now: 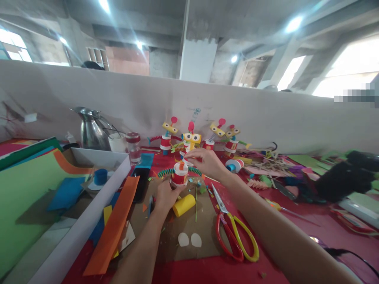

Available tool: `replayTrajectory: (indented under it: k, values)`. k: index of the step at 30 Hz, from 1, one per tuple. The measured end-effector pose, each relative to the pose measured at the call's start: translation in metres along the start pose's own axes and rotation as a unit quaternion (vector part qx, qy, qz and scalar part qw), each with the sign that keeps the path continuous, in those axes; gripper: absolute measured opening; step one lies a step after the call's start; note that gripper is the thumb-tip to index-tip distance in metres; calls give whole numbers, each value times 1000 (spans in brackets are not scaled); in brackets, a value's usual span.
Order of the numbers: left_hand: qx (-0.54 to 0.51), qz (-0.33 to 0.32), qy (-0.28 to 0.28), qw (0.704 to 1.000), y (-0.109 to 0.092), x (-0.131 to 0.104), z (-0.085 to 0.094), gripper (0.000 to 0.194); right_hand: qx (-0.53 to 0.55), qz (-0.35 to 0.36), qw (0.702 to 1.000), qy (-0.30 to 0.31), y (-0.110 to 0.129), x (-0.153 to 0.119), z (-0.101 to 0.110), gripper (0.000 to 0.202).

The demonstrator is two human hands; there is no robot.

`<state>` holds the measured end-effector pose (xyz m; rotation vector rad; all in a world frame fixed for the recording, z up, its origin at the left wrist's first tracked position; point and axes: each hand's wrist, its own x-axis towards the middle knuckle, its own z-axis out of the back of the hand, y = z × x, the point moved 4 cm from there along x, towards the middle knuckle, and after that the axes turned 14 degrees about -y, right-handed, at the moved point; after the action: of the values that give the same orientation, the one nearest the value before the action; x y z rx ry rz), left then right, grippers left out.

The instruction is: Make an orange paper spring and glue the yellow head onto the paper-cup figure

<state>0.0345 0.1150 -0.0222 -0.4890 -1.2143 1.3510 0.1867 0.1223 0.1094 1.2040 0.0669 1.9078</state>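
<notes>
My left hand (pixel 166 197) is closed around the lower part of a small red-and-white paper cup body (pixel 179 177). Green folded-paper arms (pixel 166 172) stick out from both sides of the cup, and a short orange paper piece (pixel 181 165) stands on top. Just above and to the right of that piece, my right hand (pixel 204 161) reaches over with its fingers bent and slightly apart; whether they touch it is unclear. Below the cup lies a yellow paper tube (pixel 184 205). Two white paper ovals (pixel 190 240) rest nearer to me on the brown cardboard (pixel 166 246).
Scissors (pixel 232 232) with red and yellow handles lie at right. Several finished paper figures (pixel 231 146) stand along the wall. A white box (pixel 74 232) with coloured paper, an orange strip (pixel 114 225), a phone (pixel 141 183), a jar (pixel 134 148) and a metal jug (pixel 91 130) are left.
</notes>
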Motion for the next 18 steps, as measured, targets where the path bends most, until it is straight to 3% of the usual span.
replayTrajectory:
  k: [4,8,13,16,18]
  values:
    - [-2,5,-1,1000,0,0,0,34,-33,-91,992,-75,-4,-22,21,16]
    - [-11,14,-1,1000,3,-1,-1,32,-53,-139,987,-69,-6,-65,28,15]
    - [3,-9,-2,1000,5,-1,-3,37,-28,-213,976,-46,-16,-112,20,25]
    - [29,9,15,999,7,-1,-5,42,-18,-177,984,-2,-18,-124,7,16]
    - [43,14,21,999,6,-1,-4,46,-13,-109,993,39,-16,-130,-6,32]
